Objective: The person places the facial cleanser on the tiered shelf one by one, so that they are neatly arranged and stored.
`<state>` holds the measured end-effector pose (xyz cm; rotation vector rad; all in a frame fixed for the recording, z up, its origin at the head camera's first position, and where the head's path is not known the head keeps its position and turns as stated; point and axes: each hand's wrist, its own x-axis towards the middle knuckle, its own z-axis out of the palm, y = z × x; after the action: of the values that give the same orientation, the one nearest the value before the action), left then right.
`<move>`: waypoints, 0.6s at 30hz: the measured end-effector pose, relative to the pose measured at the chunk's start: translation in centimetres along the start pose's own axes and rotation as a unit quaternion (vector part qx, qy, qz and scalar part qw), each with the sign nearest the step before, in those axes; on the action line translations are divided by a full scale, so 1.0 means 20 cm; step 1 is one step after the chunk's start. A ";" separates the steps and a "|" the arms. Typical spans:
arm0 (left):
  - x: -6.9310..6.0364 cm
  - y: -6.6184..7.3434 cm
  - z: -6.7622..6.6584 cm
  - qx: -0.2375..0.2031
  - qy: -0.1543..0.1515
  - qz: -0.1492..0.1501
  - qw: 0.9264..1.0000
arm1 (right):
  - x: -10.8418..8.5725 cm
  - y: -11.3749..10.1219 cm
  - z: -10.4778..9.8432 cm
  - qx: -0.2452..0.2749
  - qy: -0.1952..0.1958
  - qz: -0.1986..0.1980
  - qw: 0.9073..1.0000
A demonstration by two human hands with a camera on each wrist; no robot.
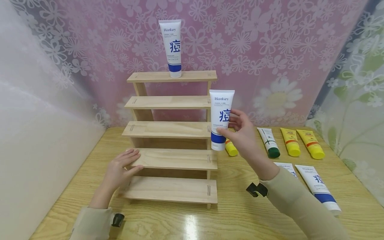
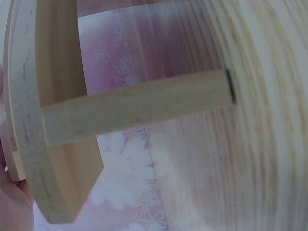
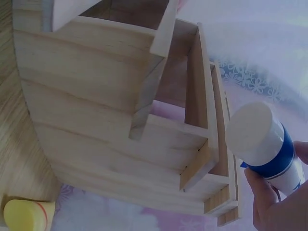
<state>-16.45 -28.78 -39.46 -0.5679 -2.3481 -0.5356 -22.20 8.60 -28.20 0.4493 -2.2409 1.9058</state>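
Note:
My right hand (image 1: 244, 136) holds a white squeeze tube (image 1: 221, 110) with a blue band upright, cap down, thumb in front and fingers behind. The tube is in the air at the right side of a stepped wooden shelf (image 1: 177, 158). Its white cap (image 3: 250, 132) faces the camera in the right wrist view. My left hand (image 1: 121, 166) rests on the left end of the second step from the bottom, thumb by the front edge. Only part of the left hand (image 2: 14, 204) shows in the left wrist view. A matching white tube (image 1: 172, 50) stands cap down on the top step.
Right of the shelf, yellow tubes (image 1: 310, 143) and a white tube with a green cap (image 1: 269, 143) lie on the wooden table (image 1: 234, 213). Nearer, two white-and-blue tubes (image 1: 319, 188) lie there, one partly behind my right sleeve. A flowered cloth (image 1: 255, 50) hangs behind.

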 end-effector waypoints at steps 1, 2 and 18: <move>0.00 0.00 0.00 0.000 0.000 -0.001 1.000 | 0.01 -0.01 0.01 0.000 0.001 -0.003 1.000; 0.00 0.00 0.00 0.000 0.000 -0.001 1.000 | 0.02 -0.01 0.02 0.000 0.002 -0.005 1.000; 0.00 -0.01 0.00 0.004 -0.007 0.002 1.000 | 0.15 -0.05 0.18 0.021 0.005 -0.062 0.998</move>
<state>-16.54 -28.92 -39.55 -0.5742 -2.3603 -0.5222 -24.48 4.58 -26.83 0.5700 -2.1174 1.8902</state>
